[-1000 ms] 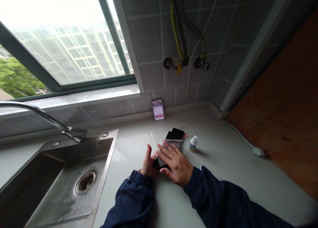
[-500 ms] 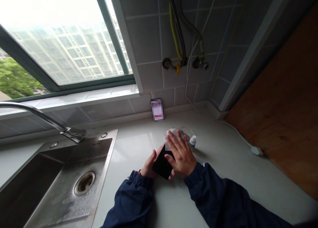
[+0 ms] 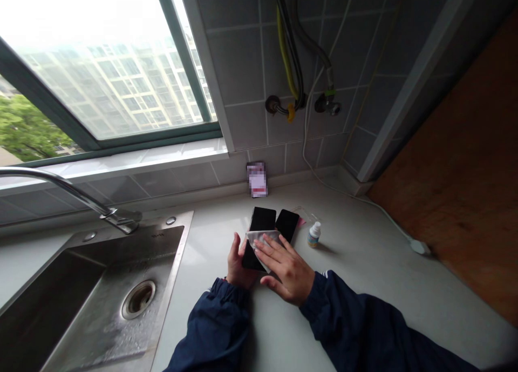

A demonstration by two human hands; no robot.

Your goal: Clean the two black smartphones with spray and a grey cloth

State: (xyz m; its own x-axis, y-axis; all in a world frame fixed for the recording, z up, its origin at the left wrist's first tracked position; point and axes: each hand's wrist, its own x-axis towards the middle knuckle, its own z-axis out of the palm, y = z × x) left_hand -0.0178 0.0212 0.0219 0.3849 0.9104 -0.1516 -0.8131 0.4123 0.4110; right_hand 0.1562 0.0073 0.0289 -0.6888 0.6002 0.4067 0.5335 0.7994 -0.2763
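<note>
My left hand (image 3: 238, 265) holds a black phone (image 3: 263, 219) from its left side and below, screen up and tilted. A thin light grey cloth (image 3: 258, 237) lies across the middle of that screen. With fingers stretched out, my right hand (image 3: 289, 272) presses the cloth against the glass. Just behind and to the right, a second dark phone (image 3: 287, 224) rests on the counter, with a bit of pink at its right edge. A small white-capped bottle (image 3: 314, 235) stands upright to the right of my hands. Part of the held phone is hidden under cloth and fingers.
A steel sink (image 3: 178, 269) with a curved faucet (image 3: 76, 192) is on the left. A clear case-like item (image 3: 309, 214) lies behind the bottle. Against the wall leans a pixelated card-like object (image 3: 257, 180). A white cable (image 3: 376, 203) runs to a plug (image 3: 420, 247) on the right.
My right hand and the cloth have slid down and left over the phone, uncovering its upper screen. The held phone now stands more upright in view, and the second phone and bottle show more.
</note>
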